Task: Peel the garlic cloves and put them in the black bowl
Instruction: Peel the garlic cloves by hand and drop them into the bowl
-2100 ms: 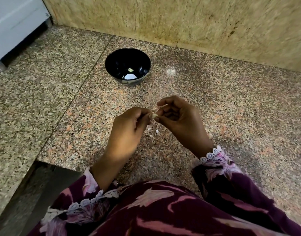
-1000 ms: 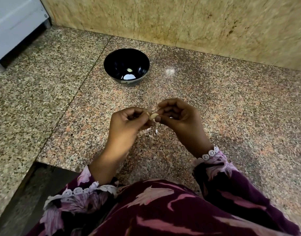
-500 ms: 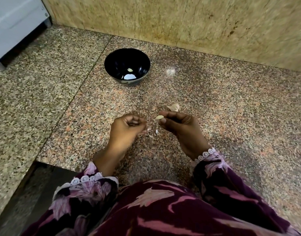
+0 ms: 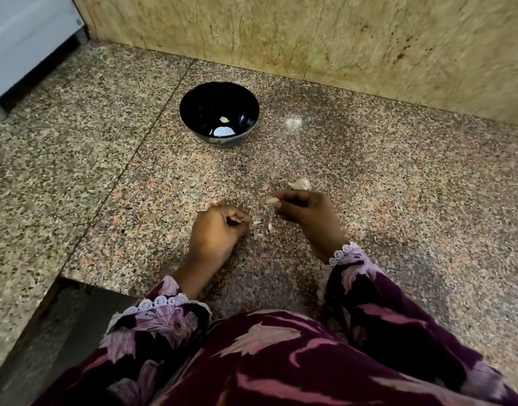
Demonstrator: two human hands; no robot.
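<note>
A small pale garlic clove (image 4: 272, 200) sits pinched at the fingertips of the right hand (image 4: 307, 213), just above the speckled stone counter (image 4: 398, 186). The other fingers of that hand are curled under, so they are hard to see. The left hand (image 4: 216, 230) rests on the counter close by, curled into a loose fist; whether it holds a bit of skin cannot be told. Thin skin bits (image 4: 265, 228) lie between the two hands. Another garlic piece (image 4: 300, 184) lies just behind the right hand. The black bowl (image 4: 199, 112) stands farther back, with one small clove (image 4: 224, 119) inside.
</note>
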